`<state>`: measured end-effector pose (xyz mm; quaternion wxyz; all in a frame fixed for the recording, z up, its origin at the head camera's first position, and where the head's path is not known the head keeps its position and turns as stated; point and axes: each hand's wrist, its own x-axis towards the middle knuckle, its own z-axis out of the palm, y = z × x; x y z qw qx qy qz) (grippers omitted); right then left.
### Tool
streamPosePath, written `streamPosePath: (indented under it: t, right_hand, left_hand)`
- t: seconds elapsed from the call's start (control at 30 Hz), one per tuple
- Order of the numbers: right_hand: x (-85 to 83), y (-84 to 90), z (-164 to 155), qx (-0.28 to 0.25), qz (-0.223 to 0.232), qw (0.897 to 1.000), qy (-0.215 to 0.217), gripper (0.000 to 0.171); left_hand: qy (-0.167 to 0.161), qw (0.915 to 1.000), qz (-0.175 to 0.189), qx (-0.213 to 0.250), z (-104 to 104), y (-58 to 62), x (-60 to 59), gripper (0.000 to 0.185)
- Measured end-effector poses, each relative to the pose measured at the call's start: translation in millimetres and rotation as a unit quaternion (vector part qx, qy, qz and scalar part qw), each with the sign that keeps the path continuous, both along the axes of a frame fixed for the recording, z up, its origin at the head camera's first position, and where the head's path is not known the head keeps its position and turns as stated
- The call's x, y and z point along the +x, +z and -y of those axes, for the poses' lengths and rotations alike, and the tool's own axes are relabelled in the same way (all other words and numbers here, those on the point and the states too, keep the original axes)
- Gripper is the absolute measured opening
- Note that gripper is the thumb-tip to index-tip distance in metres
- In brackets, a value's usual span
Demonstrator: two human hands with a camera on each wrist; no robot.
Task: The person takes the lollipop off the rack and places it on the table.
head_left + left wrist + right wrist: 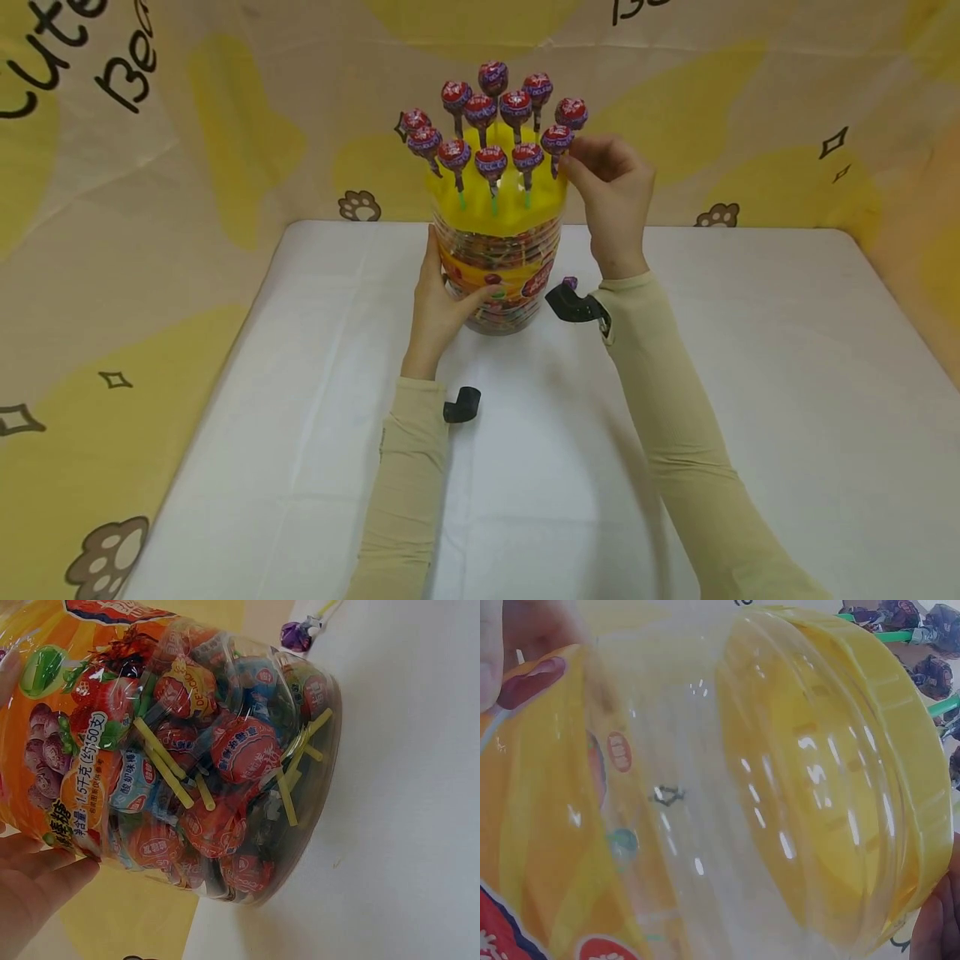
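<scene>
Head view: I see candy jar (pixel 504 318) upright on desk (pixel 540 475), long axis vertical, between hands; left hand (pixel 438 308) grips its side, thumb across front. Right hand (pixel 617 196), nearer yellow lid (pixel 491 218), has fingers curled by right-edge lollipops (pixel 557 138); can't tell whether they pinch stick. Left wrist: I get wrapped candies (pixel 245 748) inside, plus loose purple lollipop (pixel 296 637) past jar's base, mostly hidden from head view. Right wrist: lid's ridged rim close up, right hand's fingers beside it.

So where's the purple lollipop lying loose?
In the head view, that purple lollipop lies on the white table, right of the lollipop jar, partly hidden by the right wrist's black camera.
</scene>
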<state>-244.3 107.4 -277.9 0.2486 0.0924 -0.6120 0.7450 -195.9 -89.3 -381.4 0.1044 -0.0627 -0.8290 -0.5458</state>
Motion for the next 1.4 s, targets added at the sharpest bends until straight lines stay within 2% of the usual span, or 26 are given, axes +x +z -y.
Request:
streamPosePath:
  t: [0.4, 0.7, 0.9, 1.17, 1.4]
  right_hand:
    - [3.1, 4.8, 0.4, 0.022, -0.035, 0.999, -0.013, 0.009]
    - [4.2, 10.6, -0.5, -0.017, -0.024, 0.999, 0.012, 0.010]
    - [5.2, 12.8, -1.3, -0.024, -0.020, 0.999, 0.034, 0.013]
    - [6.3, 9.6, -6.9, -0.055, -0.015, 0.997, 0.041, 0.015]
    - [10.9, 4.1, -12.7, -0.053, -0.008, 0.998, 0.044, 0.015]
  left_hand:
    - [0.002, 1.0000, -0.007, -0.007, -0.2, 0.9, 1.0, 0.109]
    - [0.002, 1.0000, -0.001, -0.008, -0.2, 1.1, 1.1, 0.108]
    - [-0.001, 1.0000, -0.004, -0.007, -0.3, 1.3, 1.1, 0.108]
    - [-0.001, 1.0000, -0.003, -0.006, -0.1, 0.3, 0.5, 0.108]
    - [0.002, 0.9999, -0.006, -0.009, 0.0, -0.7, 0.2, 0.108]
